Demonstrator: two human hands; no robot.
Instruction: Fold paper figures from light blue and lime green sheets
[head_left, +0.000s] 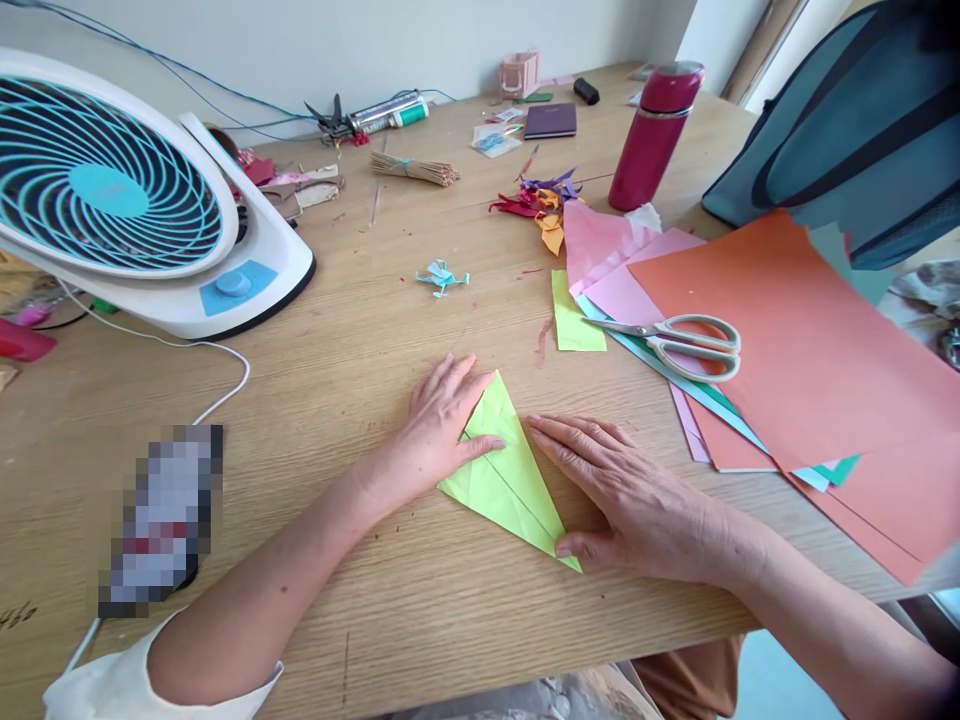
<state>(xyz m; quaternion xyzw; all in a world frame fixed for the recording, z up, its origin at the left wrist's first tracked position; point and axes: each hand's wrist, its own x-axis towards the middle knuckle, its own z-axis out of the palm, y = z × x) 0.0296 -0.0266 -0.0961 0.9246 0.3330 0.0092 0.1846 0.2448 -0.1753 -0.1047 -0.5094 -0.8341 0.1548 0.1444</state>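
A light green paper (508,478), folded into a long kite-like triangle, lies flat on the wooden table (390,330) just ahead of me. My left hand (442,425) rests on its left flap, fingers stretched out, thumb pressing across the fold. My right hand (615,490) lies flat along the paper's right edge, fingers extended, thumb touching the lower tip. Neither hand grips anything.
Scissors (686,340) lie on a stack of coloured sheets (795,340) at the right. A green paper strip (576,318), a small blue folded figure (442,277), a heap of folded shapes (544,205), a red flask (656,135), a fan (127,190) at left, a blue bag (847,130).
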